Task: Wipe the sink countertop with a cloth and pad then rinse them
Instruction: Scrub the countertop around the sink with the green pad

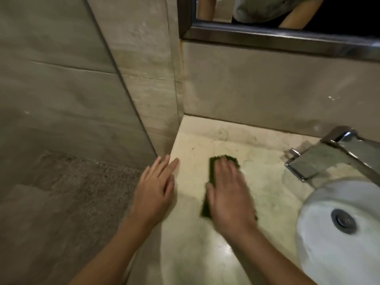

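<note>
A pale stone countertop (195, 243) is shown, faintly stained and glossy near its front; a green pad (211, 171) is laid flat on it, left of the white basin (320, 243) sunk into it; a chrome tap (304, 167) is mounted at its back.

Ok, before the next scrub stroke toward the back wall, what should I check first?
1. Green pad lies flat under the right hand, fingers straight and pressing: ok.
2. Left hand rests open at the counter's left edge, apart from the pad: ok.
3. Countertop clean behind the pad: not ok, dark marks show near the back wall.
4. Faucet stands to the right, apart from the right hand: ok.
5. Cloth within reach: cannot tell, it is not in view.
</note>
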{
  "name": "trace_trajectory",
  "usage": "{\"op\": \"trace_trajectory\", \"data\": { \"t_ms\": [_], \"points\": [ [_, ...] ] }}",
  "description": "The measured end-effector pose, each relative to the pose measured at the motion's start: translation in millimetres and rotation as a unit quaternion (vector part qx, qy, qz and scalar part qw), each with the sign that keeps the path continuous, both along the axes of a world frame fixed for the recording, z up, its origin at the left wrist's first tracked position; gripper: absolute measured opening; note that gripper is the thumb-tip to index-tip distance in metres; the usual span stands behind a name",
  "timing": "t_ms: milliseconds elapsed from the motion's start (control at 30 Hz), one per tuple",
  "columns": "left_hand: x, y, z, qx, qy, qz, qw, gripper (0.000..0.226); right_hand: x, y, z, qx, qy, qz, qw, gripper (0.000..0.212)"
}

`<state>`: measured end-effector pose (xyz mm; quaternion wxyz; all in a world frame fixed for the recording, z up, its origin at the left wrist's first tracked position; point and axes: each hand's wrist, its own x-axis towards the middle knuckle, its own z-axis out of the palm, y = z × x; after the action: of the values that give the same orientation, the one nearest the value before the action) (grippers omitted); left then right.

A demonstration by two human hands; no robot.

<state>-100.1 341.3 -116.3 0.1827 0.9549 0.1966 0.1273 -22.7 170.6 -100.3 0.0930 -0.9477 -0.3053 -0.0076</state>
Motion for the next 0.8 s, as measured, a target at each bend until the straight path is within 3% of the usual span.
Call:
{"op": "trace_trajectory", "data": {
  "t_ms": [133,200,300,400,500,667,800],
  "points": [
    [-0.6,-3.9,3.3,0.010,-0.003,0.006,1.000,0.049,-41.0,-17.2,3.4,-0.024,0.034,0.163,0.986,0.058],
    [-1.9,-3.0,4.0,0.001,-0.017,0.036,0.999,0.049,-24.9,-31.7,0.5,-0.040,0.019,0.142,0.989,0.058],
    [-2.2,-5.8,2.9,-0.018,-0.056,0.095,0.994,0.049,2.1,21.7,-0.2,-0.006,0.002,0.038,0.999,0.059],
    [-5.7,-10.2,5.1,-0.061,-0.077,0.137,0.986,0.047,-35.2,47.5,-0.8,-0.005,0.009,0.124,0.992,0.058],
    [-23.1,-2.8,5.0,-0.091,-0.079,0.171,0.978,0.047,-49.1,1.5,-0.4,-0.028,0.029,0.189,0.981,0.056],
    [-48.2,12.6,0.7,-0.086,-0.066,0.202,0.973,0.049,-25.8,52.0,-3.3,0.014,-0.002,0.054,0.998,0.055],
    [-58.8,12.7,11.3,-0.099,-0.055,0.212,0.971,0.046,-81.4,26.0,4.0,0.005,0.039,0.194,0.980,0.057]
  ]
}}
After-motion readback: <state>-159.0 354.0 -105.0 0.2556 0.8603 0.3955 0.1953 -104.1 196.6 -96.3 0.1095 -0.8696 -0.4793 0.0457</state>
